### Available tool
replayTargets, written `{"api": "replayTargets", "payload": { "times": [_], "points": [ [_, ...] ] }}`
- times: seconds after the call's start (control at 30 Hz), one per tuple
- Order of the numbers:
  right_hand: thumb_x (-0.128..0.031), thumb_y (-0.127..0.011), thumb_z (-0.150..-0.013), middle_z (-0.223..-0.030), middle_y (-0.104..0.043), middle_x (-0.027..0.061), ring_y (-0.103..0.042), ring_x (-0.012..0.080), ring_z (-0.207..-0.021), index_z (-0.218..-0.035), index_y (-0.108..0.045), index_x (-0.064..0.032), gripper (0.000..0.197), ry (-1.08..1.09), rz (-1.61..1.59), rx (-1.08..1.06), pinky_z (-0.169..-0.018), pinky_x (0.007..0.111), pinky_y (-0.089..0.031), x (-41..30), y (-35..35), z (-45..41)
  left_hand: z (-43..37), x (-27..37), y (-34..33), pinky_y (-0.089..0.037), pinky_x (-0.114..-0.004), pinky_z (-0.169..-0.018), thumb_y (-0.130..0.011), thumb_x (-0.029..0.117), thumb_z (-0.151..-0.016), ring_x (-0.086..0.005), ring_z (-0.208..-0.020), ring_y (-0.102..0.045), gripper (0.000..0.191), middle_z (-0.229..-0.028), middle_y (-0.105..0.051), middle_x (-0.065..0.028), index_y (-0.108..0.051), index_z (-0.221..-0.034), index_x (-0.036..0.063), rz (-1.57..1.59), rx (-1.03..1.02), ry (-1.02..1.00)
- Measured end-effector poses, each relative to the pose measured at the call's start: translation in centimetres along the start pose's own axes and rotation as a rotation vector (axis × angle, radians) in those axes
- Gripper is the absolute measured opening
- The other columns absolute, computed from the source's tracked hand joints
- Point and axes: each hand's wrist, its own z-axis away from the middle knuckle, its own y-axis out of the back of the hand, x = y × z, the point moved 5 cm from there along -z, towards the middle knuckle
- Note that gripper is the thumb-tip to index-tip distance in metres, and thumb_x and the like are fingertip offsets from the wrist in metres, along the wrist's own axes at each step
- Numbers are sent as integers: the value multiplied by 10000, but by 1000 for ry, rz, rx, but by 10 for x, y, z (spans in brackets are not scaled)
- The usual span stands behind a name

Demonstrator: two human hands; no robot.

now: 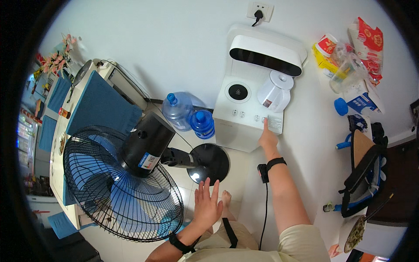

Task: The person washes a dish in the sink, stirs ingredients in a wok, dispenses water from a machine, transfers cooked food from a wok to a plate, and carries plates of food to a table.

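A white water dispenser (247,126) stands against the wall, with a round black heating plate (238,92) at the left of its top. On its right side sits a white electric kettle (276,91) with its lid on. My right hand (268,139) reaches to the dispenser's front panel; the index fingertip is at the rightmost button, beside a printed label. That hand holds nothing, and its other fingers are curled in. My left hand (207,208) hovers palm down over the floor near the fan's base, fingers spread, holding nothing.
A black standing fan (144,147) with blue blades fills the left, its round base (209,163) on the tiles. Two blue water bottles (178,111) stand left of the dispenser. Paper cups (327,45) and packages lie at upper right, a backpack (363,173) below them. A plug (258,13) sits in the wall socket.
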Motion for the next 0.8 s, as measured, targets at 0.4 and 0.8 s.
{"api": "replayTargets", "payload": {
  "times": [0.4,0.8],
  "points": [
    [-75,-484,-717,-975,-585,133,-582,275,-870,-1357,-81,-284,785,13,86,-11,-712,365,-461,6,-13,-18,-39,-5,-17,-240,-500,-949,-582,120,-690,-444,-1167,-255,691,-1289,-234,-248,-254,-1292,38,108,74,53],
    [-57,-487,-705,-908,-596,132,-588,275,-831,-1353,-100,-295,793,75,31,-32,-695,369,-461,-13,-5,-13,-44,3,-15,-253,-477,-955,-609,92,-666,-437,-1156,-266,715,-1278,-240,-249,-254,-1282,18,109,88,57]
  ]
}}
